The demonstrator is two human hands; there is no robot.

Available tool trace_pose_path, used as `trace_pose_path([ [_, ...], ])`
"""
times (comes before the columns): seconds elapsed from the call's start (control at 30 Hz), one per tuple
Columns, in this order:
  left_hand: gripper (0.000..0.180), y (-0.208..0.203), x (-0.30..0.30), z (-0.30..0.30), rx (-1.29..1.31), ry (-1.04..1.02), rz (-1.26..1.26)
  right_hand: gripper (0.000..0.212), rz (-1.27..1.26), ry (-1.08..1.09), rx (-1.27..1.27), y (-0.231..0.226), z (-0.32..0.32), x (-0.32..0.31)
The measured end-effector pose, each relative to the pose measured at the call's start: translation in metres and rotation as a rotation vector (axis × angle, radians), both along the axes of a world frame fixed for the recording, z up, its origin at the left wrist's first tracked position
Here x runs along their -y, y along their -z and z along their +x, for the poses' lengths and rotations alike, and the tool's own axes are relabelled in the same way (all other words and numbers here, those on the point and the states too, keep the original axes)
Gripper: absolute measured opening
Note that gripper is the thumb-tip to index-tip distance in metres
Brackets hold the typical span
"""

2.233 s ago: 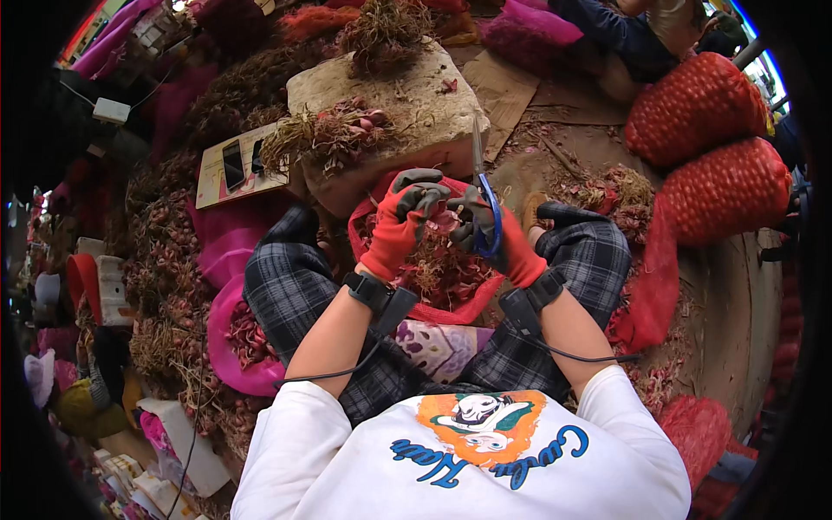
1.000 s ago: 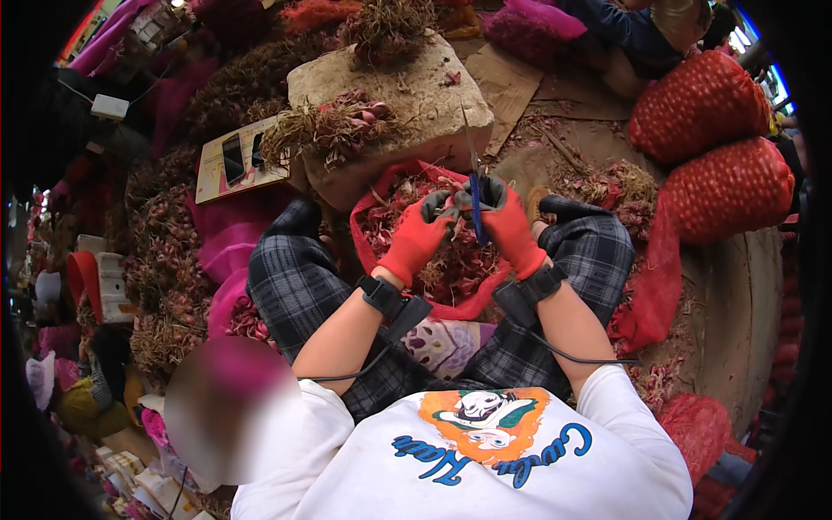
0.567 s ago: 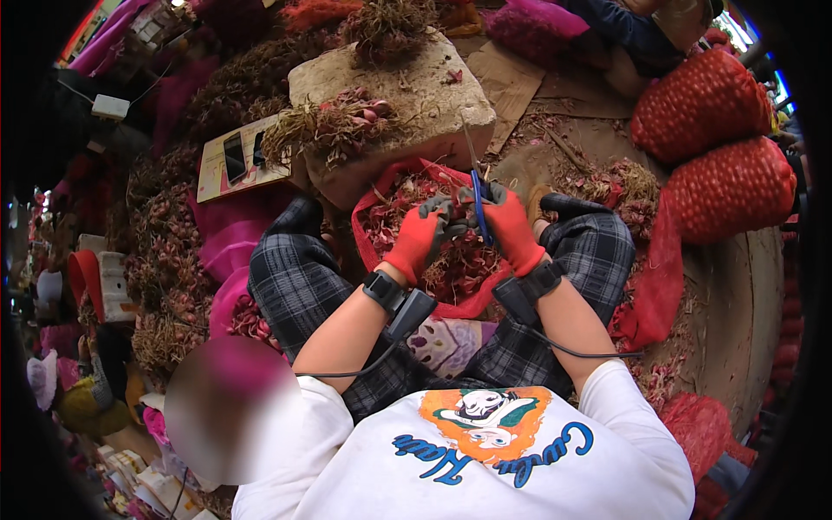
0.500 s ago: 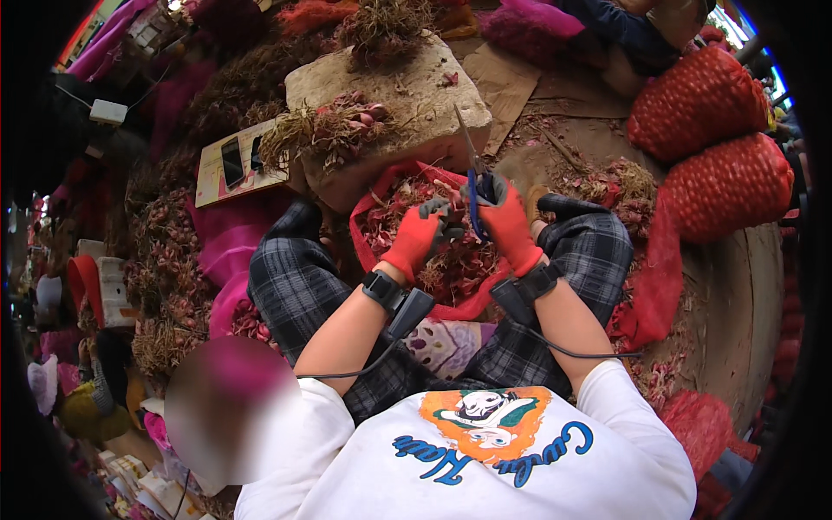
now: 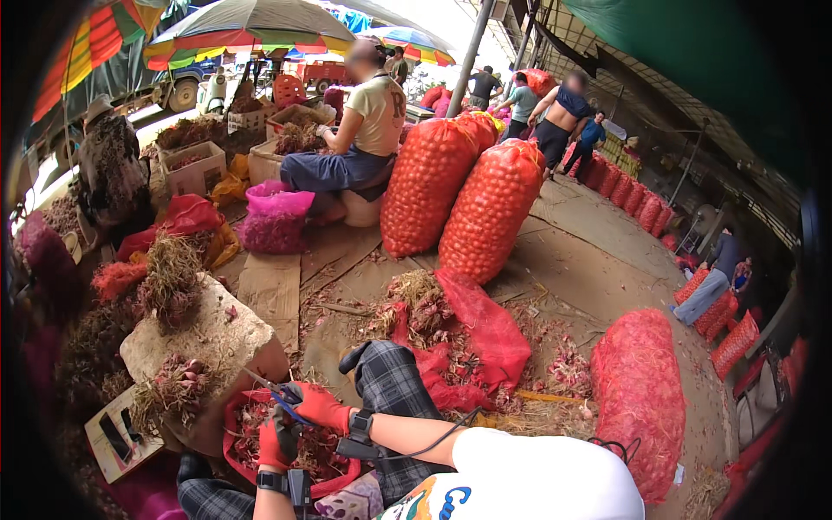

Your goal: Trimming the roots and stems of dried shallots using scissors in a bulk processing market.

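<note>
My right hand (image 5: 319, 406), in a red glove with dark fingertips, grips a pair of scissors (image 5: 289, 402) by its blue handles, blades toward the upper left. Close beside it, my left hand (image 5: 276, 444) is gloved the same way, its fingers closed; whatever they hold is too small to make out. Below both hands lies an opened red mesh bag (image 5: 349, 476) between my legs, filled with loose shallots (image 5: 322, 452). A pale block (image 5: 221, 334) stands just beyond, bearing a bunch of shallots (image 5: 179, 387) with dry stalks.
Two full red mesh sacks (image 5: 490, 212) stand upright ahead, near a seated person (image 5: 368, 130). Another full sack (image 5: 639, 403) lies at the right. A phone (image 5: 115, 437) rests on a board at the lower left. Several people and umbrellas (image 5: 251, 30) are farther off.
My view has swung up and to the right, bringing in the surroundings. Both hands stay close together over the bag, the scissors still in my right hand.
</note>
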State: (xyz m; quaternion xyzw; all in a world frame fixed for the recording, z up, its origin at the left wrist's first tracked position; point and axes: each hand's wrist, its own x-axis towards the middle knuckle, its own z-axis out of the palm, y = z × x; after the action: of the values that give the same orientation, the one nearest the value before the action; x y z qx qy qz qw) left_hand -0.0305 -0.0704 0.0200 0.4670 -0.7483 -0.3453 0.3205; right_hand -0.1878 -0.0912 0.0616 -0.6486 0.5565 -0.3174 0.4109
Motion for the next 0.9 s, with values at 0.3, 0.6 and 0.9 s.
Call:
trace_pose_path([
  [0.3, 0.033, 0.106, 0.028, 0.003, -0.163, -0.042, 0.014, 0.041, -0.209, -0.136, -0.375, -0.005, 0.009, 0.004],
  [0.6, 0.03, 0.138, 0.029, 0.003, -0.386, -0.191, 0.233, 0.039, -0.073, -0.137, -0.401, 0.001, 0.023, -0.008],
  [0.9, 0.026, 0.135, 0.006, 0.0, -0.538, -0.408, 0.461, 0.036, 0.002, -0.138, -0.324, 0.009, 0.029, -0.012],
])
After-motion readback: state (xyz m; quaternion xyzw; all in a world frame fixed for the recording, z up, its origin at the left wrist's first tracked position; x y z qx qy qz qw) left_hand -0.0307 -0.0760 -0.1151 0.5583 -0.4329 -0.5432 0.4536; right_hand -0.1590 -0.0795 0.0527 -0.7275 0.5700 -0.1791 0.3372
